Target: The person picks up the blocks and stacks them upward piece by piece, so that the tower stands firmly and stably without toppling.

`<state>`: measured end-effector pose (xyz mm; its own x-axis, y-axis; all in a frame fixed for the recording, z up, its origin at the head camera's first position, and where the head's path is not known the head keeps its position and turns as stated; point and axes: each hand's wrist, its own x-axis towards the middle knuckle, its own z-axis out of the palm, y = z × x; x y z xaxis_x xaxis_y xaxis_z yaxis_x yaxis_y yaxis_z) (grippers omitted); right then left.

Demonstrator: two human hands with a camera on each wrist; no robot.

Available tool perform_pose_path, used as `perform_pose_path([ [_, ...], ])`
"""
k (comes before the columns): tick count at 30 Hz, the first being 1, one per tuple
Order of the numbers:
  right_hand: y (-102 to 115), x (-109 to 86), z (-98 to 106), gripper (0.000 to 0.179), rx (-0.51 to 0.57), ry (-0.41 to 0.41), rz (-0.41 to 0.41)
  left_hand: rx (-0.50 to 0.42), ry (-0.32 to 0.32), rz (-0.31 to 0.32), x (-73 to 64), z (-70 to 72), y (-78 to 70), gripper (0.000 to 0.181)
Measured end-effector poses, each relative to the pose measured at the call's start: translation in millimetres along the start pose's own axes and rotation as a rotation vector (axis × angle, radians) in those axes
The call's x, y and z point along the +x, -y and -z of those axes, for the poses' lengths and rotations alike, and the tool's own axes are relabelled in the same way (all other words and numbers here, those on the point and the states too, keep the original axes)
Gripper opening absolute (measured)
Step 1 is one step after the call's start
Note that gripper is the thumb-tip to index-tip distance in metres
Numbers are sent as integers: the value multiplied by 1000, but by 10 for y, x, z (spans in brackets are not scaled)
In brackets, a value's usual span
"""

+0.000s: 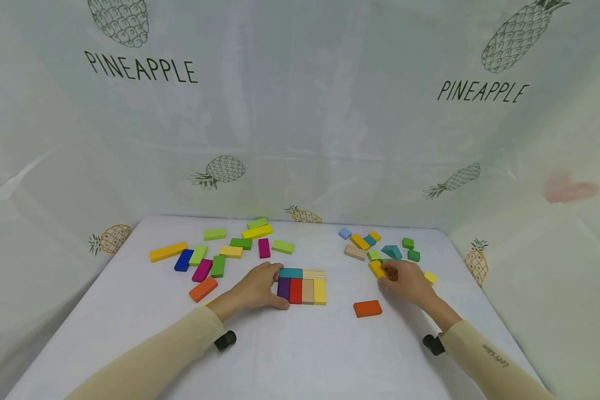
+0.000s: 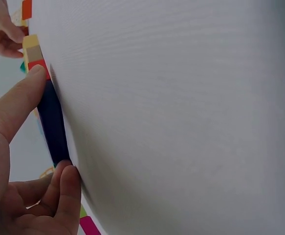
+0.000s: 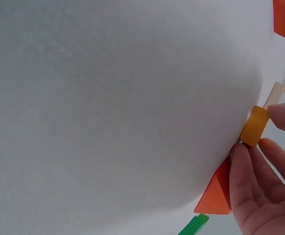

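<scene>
1. A neat rectangle of blocks lies flat on the bench, near its middle: a teal block and pale sticks along the far side, with purple, red, tan and light yellow blocks side by side nearer the person.
2. The left hand grips the rectangle's left side, thumb at the near end and curled fingertips at the far end.
3. The right hand pinches a deep yellow block between thumb and fingers, well apart from the rectangle; an orange-red piece sits against those fingers.
4. The step in hand appears to be taking hold of that yellow block while the left hand steadies the rectangle. The next move seems to call for a secure pinch that clears the neighbouring pieces, and a still left hand so the rows stay tight.
5. An orange block lies between rectangle and right sleeve; small green cubes and a teal arch-like piece lie beyond the right hand.
6. The bench top is white; behind it hangs a pale curtain printed with pineapples.
</scene>
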<state>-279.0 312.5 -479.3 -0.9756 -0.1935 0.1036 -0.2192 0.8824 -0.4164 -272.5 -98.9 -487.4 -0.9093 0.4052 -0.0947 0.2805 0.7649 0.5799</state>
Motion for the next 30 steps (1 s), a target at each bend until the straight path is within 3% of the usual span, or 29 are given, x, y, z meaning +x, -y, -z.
perform_pose_path([
  [7, -33, 15, -49, 35, 8, 23, 31, -11, 20, -17, 18, -10, 62, 101],
  [13, 55, -14, -43, 30, 4, -17, 76, -30, 45, -37, 6, 33, 79, 99],
  [19, 500, -142, -17, 31, 104, -4, 125, -44, 67, -48, -12, 83, 88, 98],
  [24, 920, -257, -169, 30, 141, 65, 192, -58, 89, -49, -7, 114, 138, 99],
  [30, 1264, -329, -356, 29, 163, 116, 258, -89, 115, -59, 19, 143, 183, 97],
])
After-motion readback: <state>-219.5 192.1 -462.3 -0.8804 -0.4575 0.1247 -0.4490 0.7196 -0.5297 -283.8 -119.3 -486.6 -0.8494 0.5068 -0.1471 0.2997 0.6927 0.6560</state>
